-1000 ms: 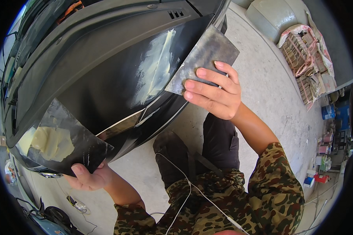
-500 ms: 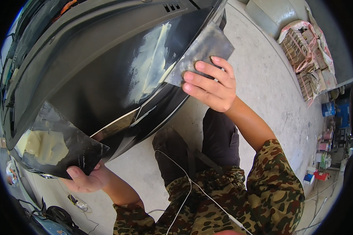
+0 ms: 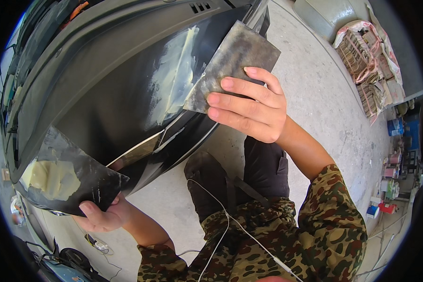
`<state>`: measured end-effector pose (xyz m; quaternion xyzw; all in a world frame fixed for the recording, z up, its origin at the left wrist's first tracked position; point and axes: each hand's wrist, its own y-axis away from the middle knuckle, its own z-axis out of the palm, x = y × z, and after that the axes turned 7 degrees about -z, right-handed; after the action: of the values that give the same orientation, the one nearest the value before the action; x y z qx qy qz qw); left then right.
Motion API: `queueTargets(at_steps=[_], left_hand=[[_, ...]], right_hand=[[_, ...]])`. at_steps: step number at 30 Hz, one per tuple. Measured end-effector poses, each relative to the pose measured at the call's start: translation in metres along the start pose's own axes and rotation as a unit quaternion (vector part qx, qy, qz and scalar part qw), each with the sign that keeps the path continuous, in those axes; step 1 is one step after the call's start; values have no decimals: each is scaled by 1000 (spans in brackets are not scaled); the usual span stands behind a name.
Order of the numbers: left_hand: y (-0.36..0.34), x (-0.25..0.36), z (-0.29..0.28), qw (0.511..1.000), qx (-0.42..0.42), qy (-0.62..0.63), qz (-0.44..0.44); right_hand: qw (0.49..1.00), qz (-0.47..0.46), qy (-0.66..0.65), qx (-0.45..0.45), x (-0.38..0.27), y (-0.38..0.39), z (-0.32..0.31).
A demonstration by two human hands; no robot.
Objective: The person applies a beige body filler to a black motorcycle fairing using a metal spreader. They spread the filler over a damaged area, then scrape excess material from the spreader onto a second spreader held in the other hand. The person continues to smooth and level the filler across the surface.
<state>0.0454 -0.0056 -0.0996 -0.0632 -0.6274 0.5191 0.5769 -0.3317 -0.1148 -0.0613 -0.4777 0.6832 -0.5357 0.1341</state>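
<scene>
One black, curved car panel [image 3: 113, 94] is marked by one pale, streaked putty patch [image 3: 174, 75].
One dark rectangular board [image 3: 91, 171] carrying one cream putty mound [image 3: 51, 178] is clamped in the left grip [image 3: 103, 216], before the panel's left end; one grey, metal-looking rectangular sheet [image 3: 242, 51] is clamped in the right grip [image 3: 261, 108], just beside the patch. The patch could be gouged by an unevenly pressed sheet corner; the mound could be lost if the board were tipped.
</scene>
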Motion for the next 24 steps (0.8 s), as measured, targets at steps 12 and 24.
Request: queueTargets(at_steps=[12, 24], left_hand=[[-8, 26, 48, 1000, -5, 8, -3], [-4, 15, 34, 999, -36, 19, 2]], right_hand=[[1000, -8, -3, -15, 2, -2, -3], [1000, -11, 4, -15, 13, -16, -8]])
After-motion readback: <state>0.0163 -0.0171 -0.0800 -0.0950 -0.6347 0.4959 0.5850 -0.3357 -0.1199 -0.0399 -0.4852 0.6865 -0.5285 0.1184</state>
